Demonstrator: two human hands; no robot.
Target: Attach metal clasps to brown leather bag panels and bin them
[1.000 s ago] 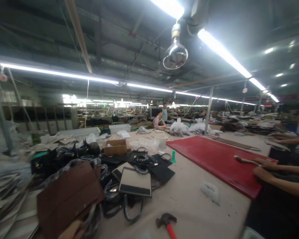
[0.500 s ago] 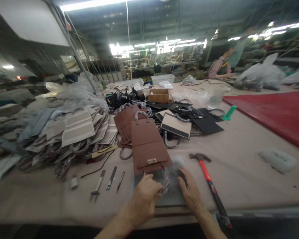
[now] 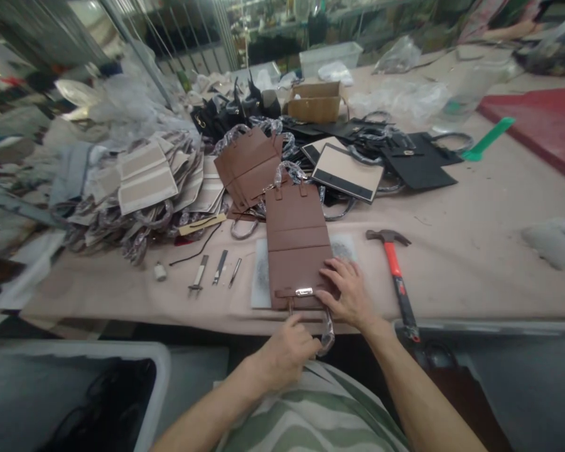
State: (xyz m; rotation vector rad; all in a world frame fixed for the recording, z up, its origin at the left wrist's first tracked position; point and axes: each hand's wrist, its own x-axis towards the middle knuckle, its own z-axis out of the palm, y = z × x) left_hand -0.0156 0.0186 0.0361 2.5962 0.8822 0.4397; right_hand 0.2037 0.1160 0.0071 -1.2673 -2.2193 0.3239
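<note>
A brown leather bag panel [image 3: 297, 238] lies across a grey slab [image 3: 260, 270] at the table's front. Its metal clasp [image 3: 304, 292] faces up near the lower edge, and a plastic-wrapped handle [image 3: 328, 333] hangs past the table edge. My left hand [image 3: 289, 351] is closed around the left part of that handle; the grip itself is partly hidden. With fingers apart, my right hand [image 3: 348, 292] rests on the panel's lower right, beside the clasp. A claw hammer [image 3: 395, 276] with a red and black handle lies to the right.
Slim metal tools [image 3: 220, 267] and a small white bottle [image 3: 160, 271] lie left of the slab. Behind are brown panels [image 3: 249, 164], beige panels [image 3: 148, 176], black panels [image 3: 417, 166] and a cardboard box [image 3: 314, 103]. Below the edge stands a grey bin [image 3: 162, 376] with black items.
The view has tilted down. The brown panel has come closer to the table's front edge, with my left hand on its handle. My right hand has moved from the slab onto the panel.
</note>
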